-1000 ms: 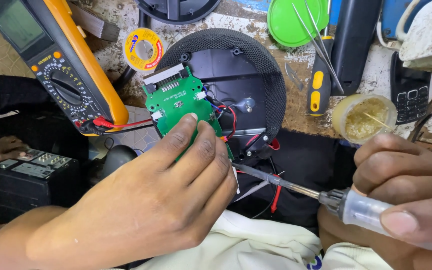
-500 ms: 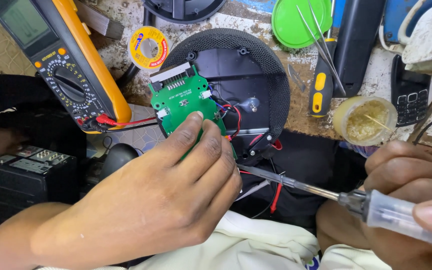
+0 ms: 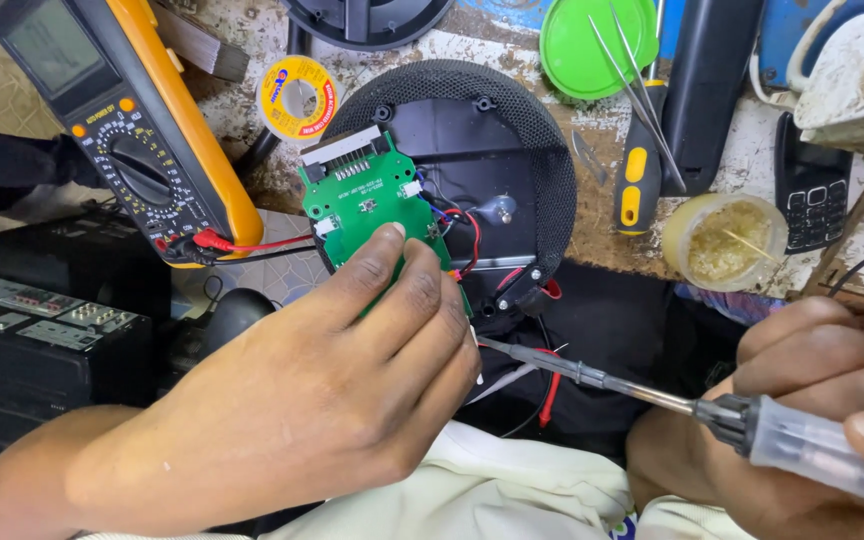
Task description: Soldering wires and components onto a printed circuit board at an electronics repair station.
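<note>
My left hand (image 3: 322,390) holds a green circuit board (image 3: 367,200) by its lower edge, fingers spread over it. The board lies against a round black speaker housing (image 3: 532,150), joined to it by red, blue and black wires (image 3: 462,235). My right hand (image 3: 822,400) grips the clear handle of a soldering iron (image 3: 652,392). Its dark shaft points left and the tip sits just beside my left fingers, under the board's lower right corner.
A yellow multimeter (image 3: 122,120) with a red lead lies at the upper left, a solder spool (image 3: 297,95) beside it. Tweezers, a green lid (image 3: 592,45), a yellow-handled screwdriver (image 3: 637,175), a flux tub (image 3: 722,240) and a small phone (image 3: 812,195) crowd the right. A black box (image 3: 42,340) sits at the left.
My right hand has drawn a little to the right with the iron. My left hand and the board stay put; the view has shifted slightly.
</note>
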